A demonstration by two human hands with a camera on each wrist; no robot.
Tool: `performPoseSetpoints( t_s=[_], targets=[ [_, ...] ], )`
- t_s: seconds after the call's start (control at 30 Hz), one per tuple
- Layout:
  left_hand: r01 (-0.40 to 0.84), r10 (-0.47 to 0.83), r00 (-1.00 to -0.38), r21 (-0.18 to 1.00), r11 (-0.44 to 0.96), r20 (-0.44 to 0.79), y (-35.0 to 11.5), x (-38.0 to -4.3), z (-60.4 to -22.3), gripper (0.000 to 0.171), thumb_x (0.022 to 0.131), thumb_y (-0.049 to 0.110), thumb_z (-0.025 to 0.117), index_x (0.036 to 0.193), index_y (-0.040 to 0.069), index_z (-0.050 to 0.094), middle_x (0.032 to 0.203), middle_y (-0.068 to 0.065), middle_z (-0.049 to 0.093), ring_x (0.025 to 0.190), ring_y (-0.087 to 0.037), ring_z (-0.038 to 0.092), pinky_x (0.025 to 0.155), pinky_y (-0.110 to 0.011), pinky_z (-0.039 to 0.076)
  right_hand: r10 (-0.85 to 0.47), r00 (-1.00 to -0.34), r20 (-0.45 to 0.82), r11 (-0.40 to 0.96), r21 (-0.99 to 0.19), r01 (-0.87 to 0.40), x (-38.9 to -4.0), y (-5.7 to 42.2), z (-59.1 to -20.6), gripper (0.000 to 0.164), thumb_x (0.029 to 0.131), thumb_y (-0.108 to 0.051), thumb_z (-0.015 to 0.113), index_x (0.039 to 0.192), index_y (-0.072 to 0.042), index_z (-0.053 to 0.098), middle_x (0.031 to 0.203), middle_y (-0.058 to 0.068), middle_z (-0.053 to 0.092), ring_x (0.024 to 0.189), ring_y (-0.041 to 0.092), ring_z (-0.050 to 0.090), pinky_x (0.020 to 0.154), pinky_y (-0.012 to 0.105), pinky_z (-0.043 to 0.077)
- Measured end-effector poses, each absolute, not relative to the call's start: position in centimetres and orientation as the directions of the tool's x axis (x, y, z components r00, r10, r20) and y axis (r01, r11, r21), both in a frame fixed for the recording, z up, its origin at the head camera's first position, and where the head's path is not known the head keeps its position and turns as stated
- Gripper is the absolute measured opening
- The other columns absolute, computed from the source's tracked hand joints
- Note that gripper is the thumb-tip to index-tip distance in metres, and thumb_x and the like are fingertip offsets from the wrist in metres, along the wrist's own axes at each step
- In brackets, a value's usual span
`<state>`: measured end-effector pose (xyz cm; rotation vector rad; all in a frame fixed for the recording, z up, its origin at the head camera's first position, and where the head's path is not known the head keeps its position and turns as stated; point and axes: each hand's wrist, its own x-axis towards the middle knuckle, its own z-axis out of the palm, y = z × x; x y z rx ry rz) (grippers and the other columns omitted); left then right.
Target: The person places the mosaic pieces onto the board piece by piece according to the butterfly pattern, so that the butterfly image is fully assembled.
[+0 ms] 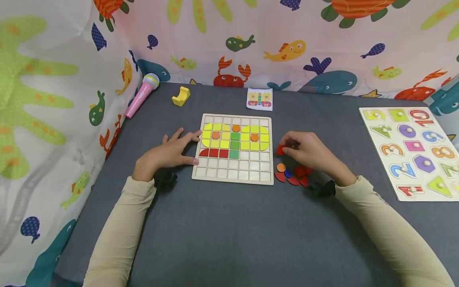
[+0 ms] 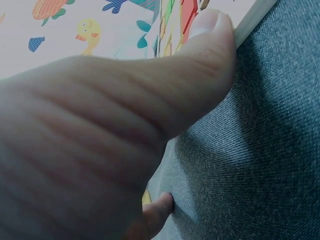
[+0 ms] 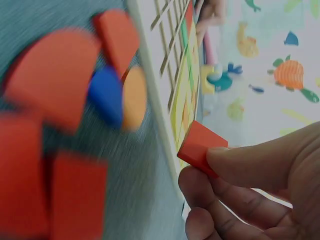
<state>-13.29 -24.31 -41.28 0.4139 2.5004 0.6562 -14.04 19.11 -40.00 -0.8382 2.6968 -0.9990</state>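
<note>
A wooden grid board (image 1: 216,172) lies on the table, with yellow, green, orange and dark red tiles set in its upper cells. My left hand (image 1: 166,153) spreads along its left side, with thumb and index fingertip touching the edge. In the left wrist view the thumb (image 2: 200,65) reaches over the rim. Off the board's right side, my right hand (image 1: 309,149) pinches a small red tile (image 3: 197,142) between thumb and fingers, above the table. Loose red quarter-round tiles (image 1: 293,181), an orange disc (image 1: 281,167) and a blue disc (image 1: 288,173) lie below that hand.
Behind the board lies a pattern card (image 1: 259,99). A yellow block (image 1: 181,96) and a pink toy microphone (image 1: 141,95) are at the back left. A number-and-shape puzzle board (image 1: 391,159) lies far right. Patterned cloth (image 1: 201,24) hangs behind the table.
</note>
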Motion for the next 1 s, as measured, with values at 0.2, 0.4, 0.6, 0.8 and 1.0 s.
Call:
performPoseSetpoints(
  t_s=[0.2, 0.4, 0.6, 0.8, 1.0],
  targets=[
    [0.155, 0.411, -0.817, 0.533, 0.832, -0.404, -24.4, -13.3, -41.0, 0.078, 0.099, 0.042, 0.079, 0.161, 0.018, 0.038, 0.179, -0.008, 0.014, 0.162, -0.042, -0.011, 0.119, -0.075, -0.011, -0.595, -0.800, 0.080, 0.573, -0.656, -0.492, -14.2, 16.1, -39.9, 0.006, 0.101, -0.002, 0.072, 0.106, -0.005, 0.073, 0.099, 0.005, 0.075, 0.088, 0.021, 0.066, 0.079, 0.042, 0.055],
    [0.164, 0.427, -0.823, 0.561, 0.811, -0.375, -24.7, -13.6, -41.3, 0.079, 0.096, 0.050, 0.080, 0.159, 0.022, 0.040, 0.178, -0.007, 0.018, 0.163, -0.041, -0.010, 0.120, -0.074, -0.010, -0.628, -0.775, 0.077, 0.534, -0.682, -0.500, -14.3, 13.3, -40.2, 0.008, 0.099, 0.000, 0.073, 0.106, -0.004, 0.074, 0.098, 0.005, 0.075, 0.089, 0.021, 0.066, 0.079, 0.042, 0.055],
    [0.153, 0.417, -0.817, 0.548, 0.822, -0.398, -24.6, -13.3, -40.9, 0.077, 0.098, 0.043, 0.080, 0.159, 0.018, 0.040, 0.179, -0.008, 0.015, 0.162, -0.042, -0.012, 0.119, -0.074, -0.012, -0.672, -0.734, 0.097, 0.483, -0.693, -0.534, -14.2, 11.3, -40.8, 0.010, 0.097, 0.002, 0.074, 0.105, -0.004, 0.075, 0.099, 0.006, 0.073, 0.089, 0.020, 0.065, 0.082, 0.041, 0.056],
    [0.173, 0.428, -0.823, 0.553, 0.815, -0.373, -25.0, -13.5, -41.4, 0.079, 0.097, 0.047, 0.079, 0.160, 0.018, 0.039, 0.178, -0.011, 0.017, 0.162, -0.044, -0.011, 0.119, -0.075, -0.012, -0.679, -0.721, 0.141, 0.460, -0.683, -0.567, -14.2, 10.4, -41.3, 0.011, 0.096, 0.004, 0.074, 0.105, -0.002, 0.076, 0.098, 0.008, 0.073, 0.088, 0.021, 0.064, 0.082, 0.040, 0.057],
    [0.178, 0.443, -0.814, 0.567, 0.805, -0.375, -24.9, -13.7, -41.7, 0.079, 0.096, 0.052, 0.079, 0.157, 0.019, 0.041, 0.179, -0.006, 0.015, 0.162, -0.044, -0.012, 0.117, -0.076, -0.013, -0.676, -0.723, 0.142, 0.486, -0.652, -0.582, -14.1, 9.9, -41.7, 0.010, 0.097, 0.004, 0.073, 0.104, -0.002, 0.075, 0.098, 0.007, 0.072, 0.088, 0.021, 0.065, 0.081, 0.039, 0.057]
  ],
)
